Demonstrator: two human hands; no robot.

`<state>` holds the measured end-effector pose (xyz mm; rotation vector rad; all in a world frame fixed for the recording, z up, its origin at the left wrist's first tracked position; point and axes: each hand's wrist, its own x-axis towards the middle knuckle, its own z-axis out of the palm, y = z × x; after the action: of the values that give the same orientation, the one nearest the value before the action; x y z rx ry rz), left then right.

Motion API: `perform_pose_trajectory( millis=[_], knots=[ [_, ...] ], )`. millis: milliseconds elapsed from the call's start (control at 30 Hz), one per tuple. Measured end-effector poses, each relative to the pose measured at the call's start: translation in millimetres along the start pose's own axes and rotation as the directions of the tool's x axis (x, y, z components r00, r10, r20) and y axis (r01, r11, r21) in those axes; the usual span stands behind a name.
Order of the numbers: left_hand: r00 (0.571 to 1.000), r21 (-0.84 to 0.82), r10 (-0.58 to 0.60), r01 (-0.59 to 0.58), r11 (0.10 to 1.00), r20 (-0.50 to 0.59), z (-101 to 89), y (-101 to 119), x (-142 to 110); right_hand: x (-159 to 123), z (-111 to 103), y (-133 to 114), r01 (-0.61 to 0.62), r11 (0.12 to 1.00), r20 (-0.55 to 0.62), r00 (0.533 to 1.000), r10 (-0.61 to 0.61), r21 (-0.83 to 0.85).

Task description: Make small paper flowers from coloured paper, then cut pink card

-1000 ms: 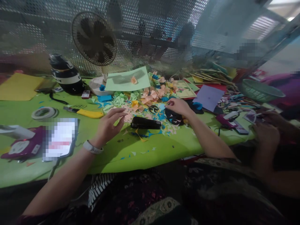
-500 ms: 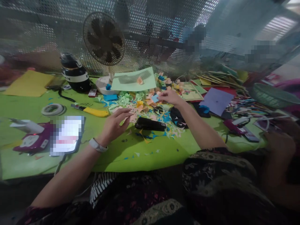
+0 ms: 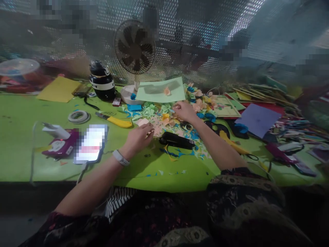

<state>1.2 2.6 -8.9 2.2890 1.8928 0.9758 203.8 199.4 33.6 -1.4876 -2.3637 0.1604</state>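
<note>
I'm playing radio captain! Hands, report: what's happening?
Left hand by pink paper. Right hand at colourful paper pile, grip unclear. Black stapler close beside left hand.

Counted: fan (image 3: 135, 47), one; bottle (image 3: 102, 84), one; tape roll (image 3: 88, 117), one; stapler (image 3: 177, 140), one; wristband (image 3: 120, 157), one — hands (image 3: 137, 139) (image 3: 186, 112), two.

Right hand (image 3: 183, 110) displaced leftward, to the near right corner of the light-green sheet (image 3: 154, 97). Light-blue paper piece, pinched at its fingertips 0.5 s earlier, can no longer be made out. Pale pink paper piece (image 3: 142, 121) now exposed just beside the left hand (image 3: 138, 138). Yellow-handled tool (image 3: 234, 144) uncovered beside the right forearm (image 3: 217, 145). View swung left: clear-lidded container (image 3: 20, 67) brought in, co-worker's hands lost.
</note>
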Motion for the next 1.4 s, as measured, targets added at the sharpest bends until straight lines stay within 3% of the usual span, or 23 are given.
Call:
perform_pose_trajectory(
  millis=[200, 467, 600, 800, 900, 967, 1100, 1133, 1167, 1267, 1300, 1400],
  knots=[
    [0.975, 0.105, -0.125, 0.107, 0.989, 0.185, -8.8, 9, 3, 14, 3, -29, 0.138, 0.990, 0.120, 0.983, -0.136, -0.007],
    [0.948, 0.080, -0.015, -0.011, 0.997, 0.318, -9.0, 14, 2, 24, 12, -62, 0.260, 0.964, 0.256, 0.937, -0.239, -0.052],
    [0.926, 0.091, -0.004, -0.032, 0.995, 0.377, -8.4, 20, 2, 14, 0, -54, 0.288, 0.955, 0.322, 0.913, -0.250, -0.076],
    [0.904, 0.104, -0.006, -0.043, 0.994, 0.428, -9.4, 22, 3, 9, -23, -34, 0.246, 0.963, 0.301, 0.932, -0.205, -0.107],
    [0.884, 0.132, -0.039, -0.026, 0.991, 0.467, -9.7, 23, 3, 1, -37, -24, 0.296, 0.954, 0.390, 0.884, -0.256, -0.046],
    [0.883, 0.125, -0.034, -0.028, 0.992, 0.469, -9.1, 22, 2, -12, -49, -18, 0.341, 0.940, 0.480, 0.823, -0.304, 0.011],
    [0.920, 0.102, -0.039, -0.002, 0.995, 0.390, -8.6, 18, 1, -52, -68, -12, 0.324, 0.923, 0.712, 0.597, -0.370, 0.208],
    [0.935, 0.099, -0.054, 0.021, 0.995, 0.350, -8.9, 17, 1, -63, -69, -13, 0.326, 0.923, 0.742, 0.563, -0.364, 0.206],
    [0.951, 0.092, -0.074, 0.049, 0.995, 0.301, -9.5, 15, 2, -73, -68, -15, 0.351, 0.922, 0.750, 0.562, -0.349, 0.165],
    [0.983, 0.034, -0.132, 0.128, 0.991, 0.125, -12.2, 10, 3, -97, -60, -27, 0.455, 0.889, 0.648, 0.693, -0.318, -0.051],
    [0.988, 0.003, -0.144, 0.144, 0.990, 0.058, -13.6, 8, 4, -102, -56, -33, 0.474, 0.878, 0.613, 0.714, -0.338, -0.068],
    [0.973, -0.118, -0.164, 0.146, 0.982, -0.164, -19.8, 2, 5, -108, -43, -49, 0.508, 0.860, 0.575, 0.692, -0.437, 0.042]
  ],
)
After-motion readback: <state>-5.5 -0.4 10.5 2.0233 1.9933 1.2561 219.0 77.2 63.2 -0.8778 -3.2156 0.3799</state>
